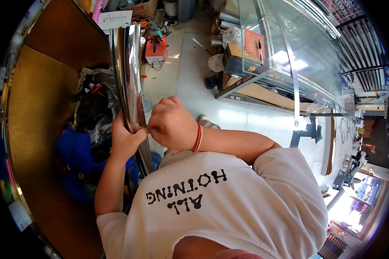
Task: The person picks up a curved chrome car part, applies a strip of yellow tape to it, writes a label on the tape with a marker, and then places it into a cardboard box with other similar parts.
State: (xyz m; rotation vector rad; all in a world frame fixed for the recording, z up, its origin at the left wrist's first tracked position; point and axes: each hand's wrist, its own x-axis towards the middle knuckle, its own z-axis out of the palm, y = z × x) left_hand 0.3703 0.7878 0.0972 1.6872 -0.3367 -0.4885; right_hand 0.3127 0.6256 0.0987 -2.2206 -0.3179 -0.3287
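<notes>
Long, shiny metal profiles (134,74) stand nearly upright before me, side by side, their lower ends passing beside my shirt. My left hand (127,136) is wrapped around them, its thumb lying across the front face. Against the right edge, close to that thumb, my right hand (170,124) is closed in a fist, with its fingertips pinching at the edge. Whether a thin film lies between those fingertips is hidden. A red and beaded bracelet (198,137) circles my right wrist.
Left stands a brown panel (35,106), with plastic bags (97,97) and blue cloth (74,149) beside it. An orange-red device (155,50) rests on the tiled floor (197,77). A glass-topped table (298,42) stands right, with boxes (235,61) near its corner.
</notes>
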